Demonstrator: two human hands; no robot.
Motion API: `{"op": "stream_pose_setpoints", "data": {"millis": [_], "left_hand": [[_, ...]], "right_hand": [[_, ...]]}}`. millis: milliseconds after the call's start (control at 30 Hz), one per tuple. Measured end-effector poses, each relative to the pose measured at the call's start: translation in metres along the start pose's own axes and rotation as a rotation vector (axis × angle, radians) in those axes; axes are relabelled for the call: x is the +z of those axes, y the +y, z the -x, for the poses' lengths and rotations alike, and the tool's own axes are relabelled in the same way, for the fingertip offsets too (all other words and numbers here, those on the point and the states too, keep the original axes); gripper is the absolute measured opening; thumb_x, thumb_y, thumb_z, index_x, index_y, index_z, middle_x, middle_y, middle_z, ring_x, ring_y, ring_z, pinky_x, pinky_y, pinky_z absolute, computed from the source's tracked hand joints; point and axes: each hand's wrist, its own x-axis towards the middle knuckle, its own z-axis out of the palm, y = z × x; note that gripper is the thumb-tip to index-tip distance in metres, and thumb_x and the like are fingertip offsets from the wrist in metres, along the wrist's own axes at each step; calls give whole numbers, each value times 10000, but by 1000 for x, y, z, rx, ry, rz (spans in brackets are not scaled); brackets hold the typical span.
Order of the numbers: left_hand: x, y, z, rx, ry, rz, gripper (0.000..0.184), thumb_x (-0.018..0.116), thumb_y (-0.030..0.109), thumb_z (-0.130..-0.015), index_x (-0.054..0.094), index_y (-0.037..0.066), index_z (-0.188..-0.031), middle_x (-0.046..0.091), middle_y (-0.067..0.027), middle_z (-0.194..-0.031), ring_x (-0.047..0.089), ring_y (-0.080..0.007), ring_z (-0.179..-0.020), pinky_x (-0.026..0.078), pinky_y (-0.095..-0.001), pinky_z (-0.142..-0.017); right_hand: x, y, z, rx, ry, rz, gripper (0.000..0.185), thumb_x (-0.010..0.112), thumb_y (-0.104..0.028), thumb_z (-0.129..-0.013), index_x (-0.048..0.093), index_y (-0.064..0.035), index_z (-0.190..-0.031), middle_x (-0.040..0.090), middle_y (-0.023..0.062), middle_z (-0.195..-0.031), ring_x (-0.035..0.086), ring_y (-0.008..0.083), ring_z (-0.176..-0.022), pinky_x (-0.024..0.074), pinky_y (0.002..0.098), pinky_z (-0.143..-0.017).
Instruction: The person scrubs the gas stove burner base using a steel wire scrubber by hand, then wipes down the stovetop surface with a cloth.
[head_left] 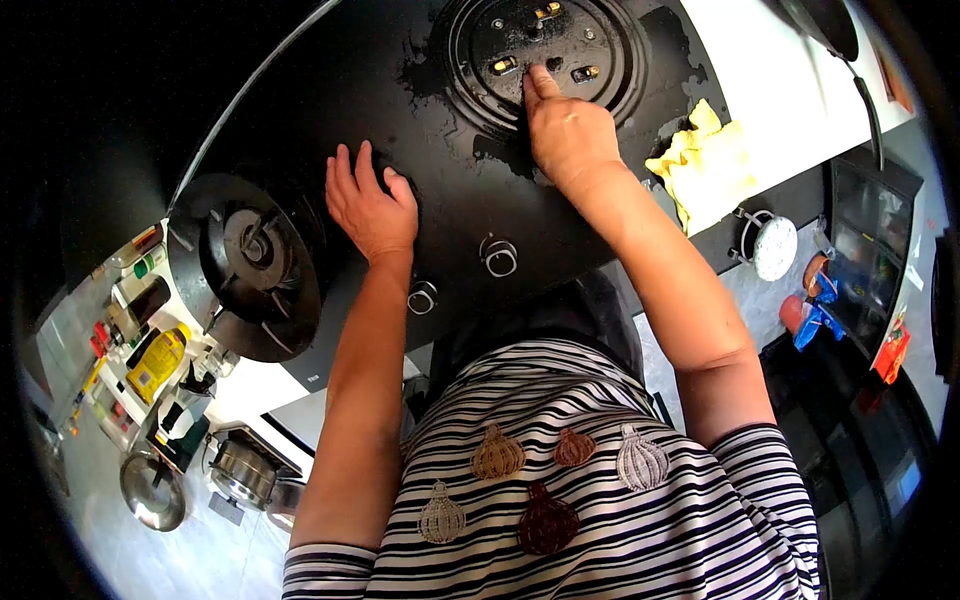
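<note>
My left hand (372,205) lies flat on the black cooktop (440,190), fingers spread and nothing in it. It is between the left burner and the bare right burner base. My right hand (570,130) reaches onto that round burner base (540,45), where small brass-coloured fittings show and no grate sits. Two of its fingers are stretched out, their tips touching the base near a dark hole; the others are curled under and partly hidden. Around the base the surface is wet or stained. To the right lies a crumpled yellow cloth (705,165).
The left burner (250,260) has its dark grate and ring on. Two knobs, one larger-looking (498,257) and one smaller (422,297), sit along the front. A pan (830,25) stands at upper right. Bottles, a lid (152,490) and a steel pot (243,470) are at lower left.
</note>
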Motion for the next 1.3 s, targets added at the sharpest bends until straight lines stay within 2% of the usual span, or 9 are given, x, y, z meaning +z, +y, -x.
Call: {"op": "stream_pose_setpoints", "data": {"millis": [133,267,433,667,733,867,1133,1233,1300], "left_hand": [[0,1,0,2,11,5,442,594,202,-848,596,108,-1279,491,-140,-1412,403,-349,-1348,307,-511,-1113],[0,-1,0,14,6,2,442,578,221,-886,571,123,-1317,495,-141,-1422,415,-370,-1340,324,-528,-1093],[-1,-1,2,9,-5,0,445,580,219,-885,569,123,-1319,494,-137,-1426,406,-363,-1350,320,-528,-1095],[-2,2,1,0,3,0,444,583,213,-886,566,117,-1320,494,-135,-1426,403,-363,-1353,323,-529,-1092],[-1,1,0,12,12,6,444,584,215,-887,566,118,-1320,494,-135,-1424,405,-365,-1351,327,-530,-1088],[-2,0,1,18,13,26,442,581,227,-889,567,122,-1319,492,-143,-1423,414,-378,-1338,338,-534,-1075],[-1,-1,-1,25,23,18,441,566,229,-893,563,124,-1322,492,-148,-1422,419,-376,-1331,338,-532,-1077],[-3,-1,3,20,9,17,442,570,230,-890,564,124,-1320,491,-148,-1423,416,-375,-1333,336,-531,-1079],[-1,0,1,23,12,12,443,573,230,-889,565,124,-1319,489,-148,-1424,415,-376,-1334,335,-531,-1080]], "right_hand": [[0,-1,-16,16,75,-28,536,453,-91,-918,445,-88,-1454,395,49,-1543,710,229,-970,580,357,-786],[14,15,-26,-13,274,-219,562,485,-51,-891,464,-155,-1443,416,28,-1528,684,247,-1040,563,366,-850],[1,9,-8,14,129,-96,562,505,-65,-891,474,-184,-1439,419,11,-1527,686,230,-1030,559,351,-855],[8,5,-20,14,277,21,521,497,-131,-928,480,-154,-1448,462,17,-1502,692,206,-981,564,332,-770],[2,3,-13,26,126,103,523,490,-110,-918,491,-181,-1436,463,3,-1496,693,208,-924,579,330,-752],[18,6,-14,-20,295,151,515,512,-127,-909,510,-177,-1421,482,14,-1468,676,199,-871,576,334,-707],[-2,8,-15,12,148,113,524,516,-115,-908,500,-200,-1425,415,29,-1483,628,230,-997,553,343,-824],[5,3,-11,3,233,139,532,517,-103,-908,500,-243,-1421,507,52,-1321,631,252,-978,560,347,-803],[2,1,-24,57,214,83,531,515,-100,-912,502,-252,-1420,513,60,-1298,632,255,-978,562,349,-801]]}}
